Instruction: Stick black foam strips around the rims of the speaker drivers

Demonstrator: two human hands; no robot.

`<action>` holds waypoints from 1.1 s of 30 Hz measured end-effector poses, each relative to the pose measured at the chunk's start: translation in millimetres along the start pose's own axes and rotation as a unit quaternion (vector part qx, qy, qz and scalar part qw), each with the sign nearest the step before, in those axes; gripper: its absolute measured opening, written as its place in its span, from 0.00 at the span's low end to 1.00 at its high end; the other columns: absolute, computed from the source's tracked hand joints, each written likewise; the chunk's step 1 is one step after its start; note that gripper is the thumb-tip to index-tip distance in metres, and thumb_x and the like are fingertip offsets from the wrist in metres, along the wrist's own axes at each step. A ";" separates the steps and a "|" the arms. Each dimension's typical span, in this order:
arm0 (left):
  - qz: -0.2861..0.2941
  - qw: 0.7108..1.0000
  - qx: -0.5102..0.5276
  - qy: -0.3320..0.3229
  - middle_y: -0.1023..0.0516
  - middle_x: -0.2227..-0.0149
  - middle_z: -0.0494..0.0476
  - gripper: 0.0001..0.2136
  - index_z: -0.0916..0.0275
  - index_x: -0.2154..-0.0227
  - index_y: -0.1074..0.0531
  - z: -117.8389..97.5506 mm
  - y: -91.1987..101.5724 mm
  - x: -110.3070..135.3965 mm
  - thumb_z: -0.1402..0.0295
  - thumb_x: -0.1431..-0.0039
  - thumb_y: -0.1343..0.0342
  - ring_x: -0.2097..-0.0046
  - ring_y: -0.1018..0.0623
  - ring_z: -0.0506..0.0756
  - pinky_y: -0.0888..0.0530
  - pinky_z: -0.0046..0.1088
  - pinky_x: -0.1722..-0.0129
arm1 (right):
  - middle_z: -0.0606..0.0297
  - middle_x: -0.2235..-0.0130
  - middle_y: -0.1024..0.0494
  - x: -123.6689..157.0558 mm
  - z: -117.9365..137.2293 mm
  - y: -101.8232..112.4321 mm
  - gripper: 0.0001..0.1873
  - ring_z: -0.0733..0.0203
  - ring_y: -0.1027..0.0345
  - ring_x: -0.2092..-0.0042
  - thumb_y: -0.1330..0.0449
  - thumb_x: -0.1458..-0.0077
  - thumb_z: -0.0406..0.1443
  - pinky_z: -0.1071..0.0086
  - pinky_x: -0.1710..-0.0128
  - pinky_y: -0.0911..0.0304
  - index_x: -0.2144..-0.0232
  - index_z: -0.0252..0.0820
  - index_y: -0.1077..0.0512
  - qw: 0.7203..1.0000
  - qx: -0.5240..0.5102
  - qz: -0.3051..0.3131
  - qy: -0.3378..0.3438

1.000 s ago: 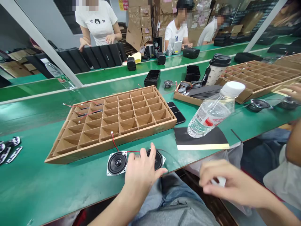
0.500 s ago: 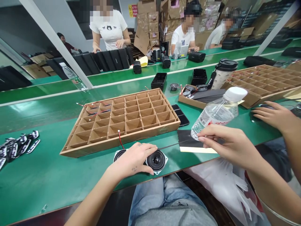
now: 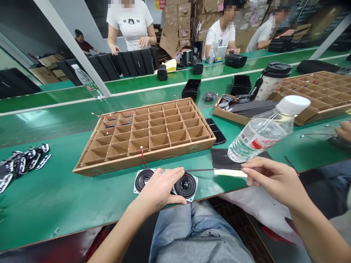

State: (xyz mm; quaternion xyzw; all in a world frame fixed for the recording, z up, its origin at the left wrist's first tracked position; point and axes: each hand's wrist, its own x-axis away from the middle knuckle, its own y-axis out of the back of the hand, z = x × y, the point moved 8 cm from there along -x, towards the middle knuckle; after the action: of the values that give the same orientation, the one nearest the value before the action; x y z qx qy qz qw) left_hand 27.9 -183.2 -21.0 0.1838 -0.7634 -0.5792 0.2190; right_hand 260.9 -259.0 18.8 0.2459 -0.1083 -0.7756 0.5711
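Observation:
Two square-framed loudspeakers lie side by side at the table's front edge. My left hand spans them, thumb at the near edge of the right speaker and fingertips at its far edge. It partly covers the left speaker, from which a red wire rises. A thin black strip stretches from my left fingertips to my right hand, which pinches its other end. Under the strip lies a black sheet with a pale backing edge. A clear water bottle stands just behind my right hand.
A cardboard divider tray with wired parts in its far-left cells lies behind the speakers, beside a phone. Farther right are a parts box, a tumbler and another divider tray. A co-worker's hand is at the right edge.
My right hand has moved slightly right and down with the strip, which now stretches longer. My left hand stays on the speakers. The co-worker's hand at right has drawn away toward the edge.

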 end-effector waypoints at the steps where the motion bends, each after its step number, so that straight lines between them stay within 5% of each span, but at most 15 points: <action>1: -0.001 1.000 0.003 -0.001 0.37 0.43 0.59 0.36 0.62 0.46 0.43 0.8 -0.7 -0.1 0.48 0.57 0.43 0.45 0.34 0.59 0.38 0.41 0.49 | 0.65 0.75 0.27 4.7 -9.2 0.0 0.08 0.69 0.36 0.80 0.41 0.49 0.39 0.76 0.83 0.41 0.75 0.40 0.30 1.000 -0.003 0.003 -0.020; 9: -0.020 1.000 0.000 -0.011 0.35 0.45 0.58 0.36 0.61 0.47 0.41 1.3 2.7 0.0 0.48 0.58 0.43 0.48 0.31 0.59 0.38 0.41 0.51 | 0.64 0.75 0.29 26.0 -36.5 -13.0 0.10 0.67 0.35 0.79 0.43 0.47 0.40 0.74 0.80 0.39 0.75 0.41 0.28 0.995 -0.025 0.084 -0.049; 19: -0.001 1.000 -0.016 -0.018 0.33 0.47 0.57 0.32 0.60 0.47 0.40 -9.2 11.1 -3.3 0.55 0.55 0.39 0.52 0.31 0.59 0.37 0.40 0.53 | 0.66 0.75 0.27 50.8 -23.7 -20.2 0.06 0.67 0.33 0.76 0.43 0.46 0.34 0.75 0.77 0.38 0.73 0.42 0.29 0.991 0.036 0.125 0.015; 33: 0.019 0.998 -0.054 -0.028 0.32 0.51 0.57 0.30 0.54 0.47 0.39 -17.7 19.3 -9.4 0.56 0.54 0.39 0.57 0.30 0.58 0.35 0.39 0.56 | 0.65 0.75 0.28 81.9 -5.4 -61.5 0.06 0.67 0.34 0.74 0.45 0.45 0.32 0.76 0.75 0.41 0.74 0.40 0.31 0.974 0.002 0.226 0.028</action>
State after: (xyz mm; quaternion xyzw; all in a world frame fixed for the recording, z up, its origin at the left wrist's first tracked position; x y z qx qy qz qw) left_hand 45.0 -187.4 0.6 0.1406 -0.7402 -0.6204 0.2178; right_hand 193.9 -315.4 -34.5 0.2381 -0.1466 -0.6188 0.7341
